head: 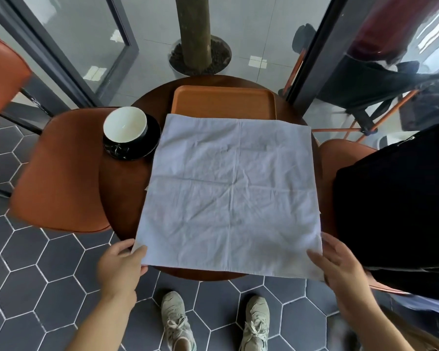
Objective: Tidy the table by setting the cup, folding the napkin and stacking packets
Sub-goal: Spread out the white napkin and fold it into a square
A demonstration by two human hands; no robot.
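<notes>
A pale grey napkin [228,193] lies spread flat and unfolded over most of the round brown table [123,188]. My left hand [121,267] pinches its near left corner. My right hand [340,269] pinches its near right corner. A black cup with a white inside [125,127] stands on a black saucer [147,145] at the table's left. An orange tray [223,102] sits at the far side, its near edge under the napkin. A small white corner [146,188] pokes out from under the napkin's left edge; no packets show plainly.
Orange chairs stand left [61,173] and right [337,158] of the table; a black garment [395,211] lies over the right one. A potted tree trunk [195,34] stands beyond the table. Glass door frames flank it. My shoes [178,323] rest on hexagon floor tiles.
</notes>
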